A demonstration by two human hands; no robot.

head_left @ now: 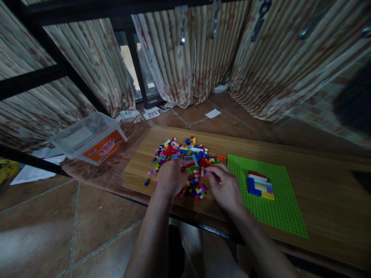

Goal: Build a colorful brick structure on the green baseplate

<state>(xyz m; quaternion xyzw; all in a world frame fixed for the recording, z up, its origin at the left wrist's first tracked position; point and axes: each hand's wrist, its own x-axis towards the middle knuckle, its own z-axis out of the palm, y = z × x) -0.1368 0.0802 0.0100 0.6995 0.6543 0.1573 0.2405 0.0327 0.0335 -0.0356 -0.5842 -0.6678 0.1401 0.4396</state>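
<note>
A heap of small toy bricks (199, 154) in many colours is spread on the wooden board. My left hand (172, 177) is over the heap's near left side, fingers curled down among the bricks; what they hold, if anything, is hidden. On the heap's right side my right hand (224, 187) is closed in a pinch, with a small pale brick (202, 171) at its fingertips. To the right lies a green studded baseplate (278, 212). Fixed on it is a flat block of joined bricks (261, 186) in red, white, blue, yellow and other colours.
A clear plastic box (87, 135) with an orange label stands left of the wooden board (324, 185). Papers (151, 113) and a white sheet (213, 113) lie on the tiled floor beyond. Striped curtains (199, 58) and a dark metal frame (34, 75) rise behind.
</note>
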